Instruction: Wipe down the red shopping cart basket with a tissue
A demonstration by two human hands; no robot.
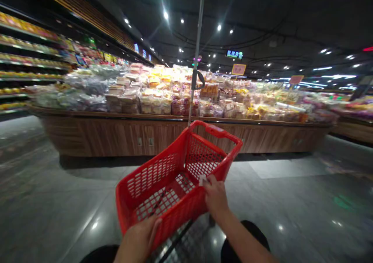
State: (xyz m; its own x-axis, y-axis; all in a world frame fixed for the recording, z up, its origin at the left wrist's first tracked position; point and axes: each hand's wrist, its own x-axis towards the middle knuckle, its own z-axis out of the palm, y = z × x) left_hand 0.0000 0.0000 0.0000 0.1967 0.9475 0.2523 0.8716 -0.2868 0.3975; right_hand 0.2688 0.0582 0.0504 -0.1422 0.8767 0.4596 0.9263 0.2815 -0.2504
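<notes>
Red shopping cart (186, 208): on floor (72, 204), before the display counter's (110, 136) front edge | Right hand (216, 197): gripping cart's near rim, toward handle end; left hand (138, 237): gripping same rim, opposite end | Step, apparently: steering; next move calls for coordinated hands

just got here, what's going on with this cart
A person has both hands at the near side of a red cart: the right hand on the rim toward the handle, the left hand toward the other end. A small white thing, too blurred to name, shows at the right fingers. Beyond the cart is a wooden stand piled with packaged goods.
</notes>
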